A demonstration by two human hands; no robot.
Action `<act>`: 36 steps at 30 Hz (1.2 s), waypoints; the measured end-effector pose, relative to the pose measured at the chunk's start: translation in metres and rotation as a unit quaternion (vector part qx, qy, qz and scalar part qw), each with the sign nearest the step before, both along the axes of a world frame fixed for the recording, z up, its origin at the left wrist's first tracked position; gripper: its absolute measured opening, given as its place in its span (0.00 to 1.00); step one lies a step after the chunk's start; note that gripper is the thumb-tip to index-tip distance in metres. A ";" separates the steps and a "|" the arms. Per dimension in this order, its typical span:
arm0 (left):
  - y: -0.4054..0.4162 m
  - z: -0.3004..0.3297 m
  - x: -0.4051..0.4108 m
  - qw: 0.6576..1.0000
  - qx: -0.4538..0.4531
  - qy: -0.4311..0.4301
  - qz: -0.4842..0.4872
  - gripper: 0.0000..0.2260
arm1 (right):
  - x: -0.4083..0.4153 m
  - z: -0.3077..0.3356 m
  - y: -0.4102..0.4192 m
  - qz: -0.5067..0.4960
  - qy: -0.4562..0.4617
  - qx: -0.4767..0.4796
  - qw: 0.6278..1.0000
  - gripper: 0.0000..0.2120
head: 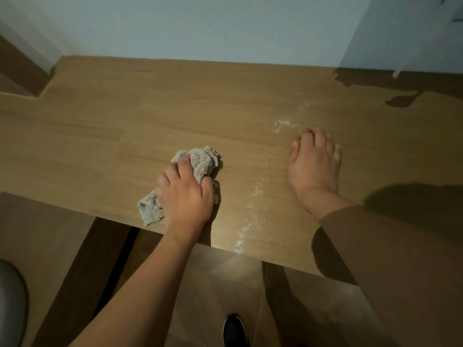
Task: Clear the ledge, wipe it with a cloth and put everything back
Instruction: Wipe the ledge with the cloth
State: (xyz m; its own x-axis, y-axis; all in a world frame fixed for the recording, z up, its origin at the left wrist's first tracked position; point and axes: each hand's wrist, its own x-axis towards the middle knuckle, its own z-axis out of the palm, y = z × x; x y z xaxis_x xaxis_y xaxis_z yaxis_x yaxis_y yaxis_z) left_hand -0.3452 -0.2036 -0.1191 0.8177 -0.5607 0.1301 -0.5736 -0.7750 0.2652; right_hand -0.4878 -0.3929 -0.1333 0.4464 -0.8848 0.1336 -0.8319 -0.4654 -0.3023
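**Cloth bunched near the front edge of the ledge**

While a dark shoe [234, 330] shows on the floor at the bottom of the frame, the left hand [186, 196] grips a crumpled grey cloth [185, 180] just behind the near edge of the wooden ledge [125, 116], at centre. Right of it, a pale dust streak [253, 201] runs back from that edge. Beyond the streak, the right hand [313, 164] rests flat, fingers relaxed. Bare wood stretches to the wall [200, 26] at top.
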 end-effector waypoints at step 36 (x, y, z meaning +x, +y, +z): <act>-0.009 0.025 -0.127 0.986 -0.138 0.088 -0.043 0.32 | -0.112 0.005 -0.025 0.027 -0.037 -0.010 0.999 0.16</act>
State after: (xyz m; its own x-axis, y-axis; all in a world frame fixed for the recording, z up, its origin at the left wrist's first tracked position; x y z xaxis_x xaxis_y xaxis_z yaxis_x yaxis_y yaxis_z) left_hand -0.4720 -0.2130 -0.0946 0.7922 -0.5920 0.1483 -0.5606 -0.6099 0.5601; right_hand -0.5997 -0.4184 -0.1284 0.4818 -0.8564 0.1855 -0.7810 -0.5157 -0.3523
